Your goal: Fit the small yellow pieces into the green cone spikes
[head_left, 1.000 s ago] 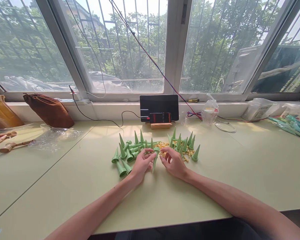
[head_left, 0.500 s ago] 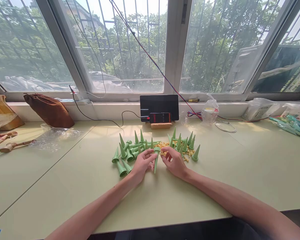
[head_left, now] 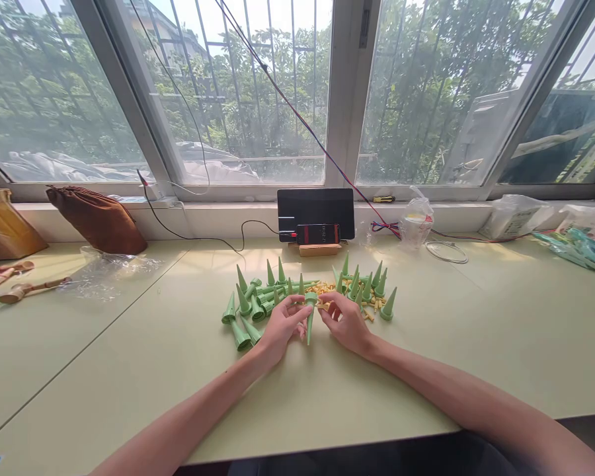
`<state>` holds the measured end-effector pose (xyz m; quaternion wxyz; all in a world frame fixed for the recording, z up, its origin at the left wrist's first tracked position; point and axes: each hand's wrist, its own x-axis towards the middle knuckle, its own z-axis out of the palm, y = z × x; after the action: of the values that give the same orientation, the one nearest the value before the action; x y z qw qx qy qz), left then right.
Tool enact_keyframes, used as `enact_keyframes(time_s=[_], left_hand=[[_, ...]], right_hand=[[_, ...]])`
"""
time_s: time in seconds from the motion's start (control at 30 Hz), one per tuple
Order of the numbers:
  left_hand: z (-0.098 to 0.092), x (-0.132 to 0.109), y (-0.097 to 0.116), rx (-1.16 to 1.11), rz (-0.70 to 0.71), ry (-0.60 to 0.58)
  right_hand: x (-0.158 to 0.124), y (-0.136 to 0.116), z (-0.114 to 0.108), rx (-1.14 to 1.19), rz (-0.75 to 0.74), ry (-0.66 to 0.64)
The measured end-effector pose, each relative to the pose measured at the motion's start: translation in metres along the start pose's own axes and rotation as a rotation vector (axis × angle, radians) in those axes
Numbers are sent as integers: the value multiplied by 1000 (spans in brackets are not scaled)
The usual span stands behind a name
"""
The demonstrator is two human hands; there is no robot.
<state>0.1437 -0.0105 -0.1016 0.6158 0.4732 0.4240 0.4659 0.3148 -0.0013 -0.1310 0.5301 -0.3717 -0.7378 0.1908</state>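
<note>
My left hand (head_left: 281, 325) pinches a green plastic cone spike (head_left: 310, 318), its wide collar up and its point down toward me. Close to that collar, the fingertips of my right hand (head_left: 348, 324) are closed on a small yellow plastic peg (head_left: 322, 305), partly hidden by the fingers. Beyond my hands lies a heap of loose yellow pegs (head_left: 322, 287). Several green cones (head_left: 242, 301) stand or lie on the left, and more upright green cones (head_left: 388, 305) are on the right among the pegs.
A phone (head_left: 318, 233) on a cardboard stand leans before a black tablet (head_left: 315, 201). A brown pouch (head_left: 96, 218), wooden toys (head_left: 30, 289) and clear plastic wrap (head_left: 112, 271) lie left. A plastic cup (head_left: 417, 221) and a coiled cable (head_left: 446, 252) are at the back right.
My hands keep nearly the same pose. The held cone spike has tilted very slightly, its tip a touch farther right.
</note>
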Motion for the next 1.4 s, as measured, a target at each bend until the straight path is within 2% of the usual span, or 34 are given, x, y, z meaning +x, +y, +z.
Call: enact_keyframes(time_s=[1.4], left_hand=[[-1, -2, -1, 82, 63, -12]], right_hand=[[-2, 5, 1, -43, -11, 36]])
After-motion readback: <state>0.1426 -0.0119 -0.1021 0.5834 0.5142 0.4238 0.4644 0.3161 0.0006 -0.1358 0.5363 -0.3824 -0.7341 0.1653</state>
